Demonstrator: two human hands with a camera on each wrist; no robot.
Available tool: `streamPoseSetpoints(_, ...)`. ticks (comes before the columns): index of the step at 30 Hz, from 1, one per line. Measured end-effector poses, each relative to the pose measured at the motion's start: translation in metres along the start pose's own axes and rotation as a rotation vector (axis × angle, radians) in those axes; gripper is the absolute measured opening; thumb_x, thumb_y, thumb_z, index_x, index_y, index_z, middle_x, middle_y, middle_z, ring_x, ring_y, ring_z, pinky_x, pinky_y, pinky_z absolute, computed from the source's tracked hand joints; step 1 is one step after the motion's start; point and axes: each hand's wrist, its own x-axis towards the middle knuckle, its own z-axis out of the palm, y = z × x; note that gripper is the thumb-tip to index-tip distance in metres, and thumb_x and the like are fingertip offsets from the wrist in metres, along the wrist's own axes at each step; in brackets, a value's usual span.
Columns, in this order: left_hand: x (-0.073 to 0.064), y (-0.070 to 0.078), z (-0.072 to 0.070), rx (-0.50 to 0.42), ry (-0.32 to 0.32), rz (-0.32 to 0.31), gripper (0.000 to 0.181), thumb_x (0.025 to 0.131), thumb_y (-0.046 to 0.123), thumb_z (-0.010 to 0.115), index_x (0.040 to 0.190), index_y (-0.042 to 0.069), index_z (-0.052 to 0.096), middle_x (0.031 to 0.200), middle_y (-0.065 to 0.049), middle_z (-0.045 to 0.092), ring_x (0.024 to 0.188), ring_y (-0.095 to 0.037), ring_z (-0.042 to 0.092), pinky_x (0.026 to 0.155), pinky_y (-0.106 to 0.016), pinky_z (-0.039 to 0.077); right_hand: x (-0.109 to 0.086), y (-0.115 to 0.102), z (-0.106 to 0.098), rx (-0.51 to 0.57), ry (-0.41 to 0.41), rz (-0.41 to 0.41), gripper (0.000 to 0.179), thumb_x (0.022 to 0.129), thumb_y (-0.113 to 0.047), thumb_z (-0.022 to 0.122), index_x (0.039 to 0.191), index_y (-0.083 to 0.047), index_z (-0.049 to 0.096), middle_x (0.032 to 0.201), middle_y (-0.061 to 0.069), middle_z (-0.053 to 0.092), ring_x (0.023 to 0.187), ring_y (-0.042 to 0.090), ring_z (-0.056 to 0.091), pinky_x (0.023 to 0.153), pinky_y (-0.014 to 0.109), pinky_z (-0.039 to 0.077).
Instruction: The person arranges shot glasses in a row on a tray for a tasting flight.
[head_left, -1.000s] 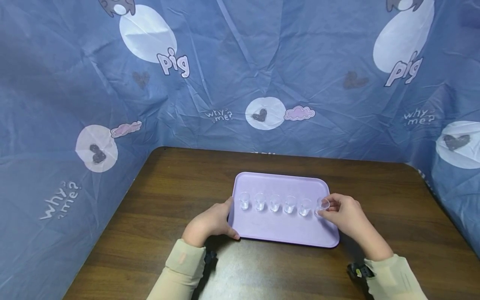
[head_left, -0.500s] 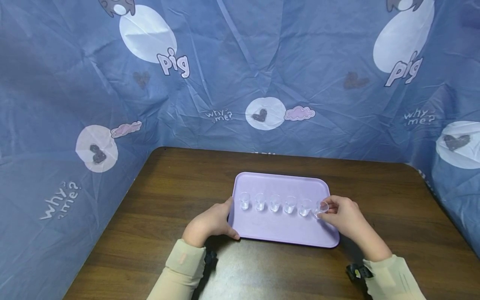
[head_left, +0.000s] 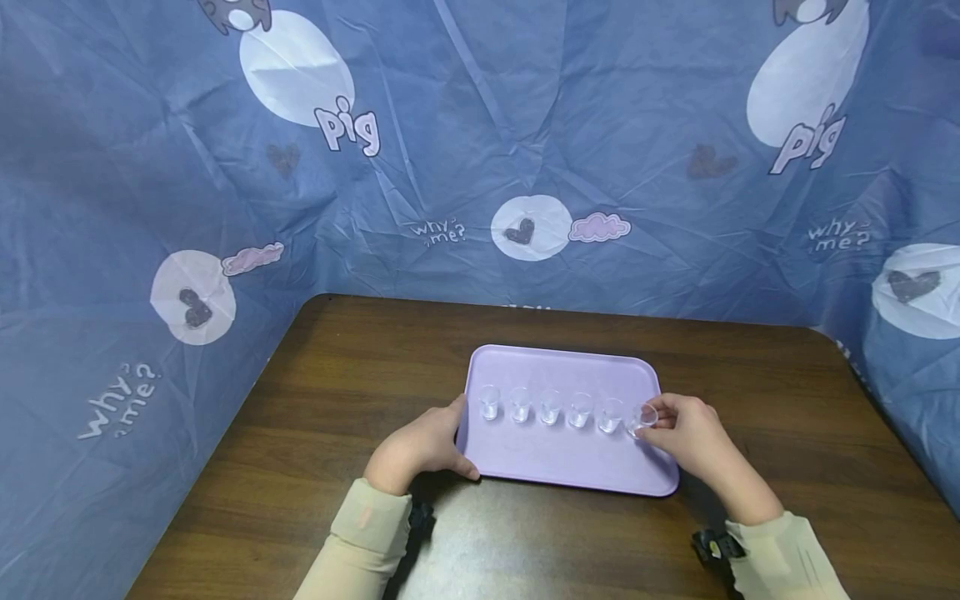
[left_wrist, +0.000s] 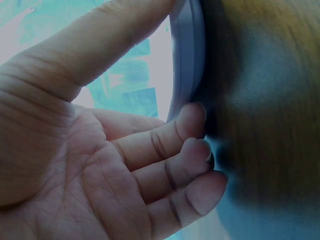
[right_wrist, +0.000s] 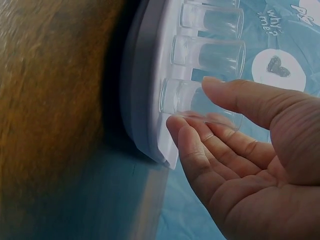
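Clear little shot glasses [head_left: 550, 407] stand upright in a row across a lilac tray [head_left: 555, 460]. The thumb and fingers of my right hand [head_left: 693, 429] pinch the shot glass [head_left: 635, 423] at the row's right end. In the right wrist view, the thumb lies on one side of this glass [right_wrist: 171, 96] and the fingertips on the other, with its base at the tray's surface. My left hand [head_left: 420, 448] touches the tray's left end, its thumb at the front corner and its fingers along the side. In the left wrist view, those fingers [left_wrist: 192, 165] are loosely extended beside the tray's edge.
The tray rests on a dark brown wooden table [head_left: 360, 367]. Blue printed cloth [head_left: 450, 125] hangs behind the table and along both sides. Dark wrist cameras [head_left: 717, 546] sit at the cuffs of light sleeves [head_left: 367, 525].
The right hand has moved its shot glass slightly left and down, closer to its neighbour in the row. During the last half second it has stayed almost still. The left hand and tray have not moved.
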Motion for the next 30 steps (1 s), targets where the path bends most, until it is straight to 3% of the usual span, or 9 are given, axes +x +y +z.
streamPoseSetpoints(17,0.001,-0.001,0.001,-0.012,0.002,-0.001,0.106,0.062,0.021,0.1,0.146,-0.005,0.041,0.119,-0.023,0.064,0.105,-0.03,0.061,0.094,-0.047,0.047,-0.002,0.0,0.001,0.016,-0.005,0.029,0.034,0.079,-0.008,0.087,0.106,0.006,0.069,0.093,0.01,0.071,0.082,0.022,0.066,0.066,0.032,0.056)
streamPoseSetpoints(25,-0.001,-0.002,0.0,-0.022,0.002,-0.047,0.106,0.072,0.03,0.094,0.151,-0.009,0.035,0.129,-0.026,0.06,0.116,-0.034,0.059,0.1,-0.048,0.045,-0.009,0.0,-0.002,0.055,0.002,0.018,0.048,0.08,-0.011,0.088,0.118,0.008,0.066,0.105,0.016,0.07,0.092,0.028,0.069,0.071,0.034,0.058)
streamPoseSetpoints(30,-0.007,-0.002,-0.004,0.036,0.016,-0.097,0.102,0.082,0.038,0.085,0.152,-0.012,0.031,0.144,-0.034,0.046,0.133,-0.045,0.045,0.108,-0.053,0.036,-0.014,-0.002,-0.009,0.02,0.044,-0.045,0.057,0.08,-0.016,0.088,0.126,0.007,0.063,0.111,0.021,0.069,0.101,0.036,0.068,0.082,0.046,0.056)
